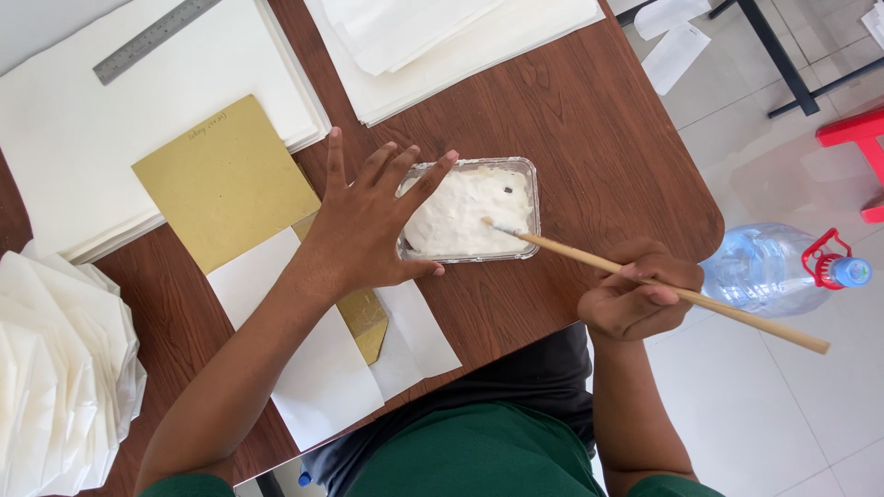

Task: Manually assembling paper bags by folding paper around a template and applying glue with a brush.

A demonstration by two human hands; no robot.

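Note:
My left hand [368, 225] lies flat with fingers spread, resting against the left side of a clear plastic tray [532, 198] filled with white paste. My right hand [635, 299] grips a long wooden brush [700, 299], whose tip dips into the paste at the tray's middle. Under my left wrist lies a white paper sheet [313, 368] over a mustard-yellow card [226, 179] on the brown wooden table [589, 129].
Stacks of white paper [83, 138] fill the far left, with a metal ruler [152, 39] on top. More white sheets [479, 41] lie at the far middle. Folded white papers [55, 368] pile at the left edge. A large water bottle [773, 267] stands on the tiled floor, right.

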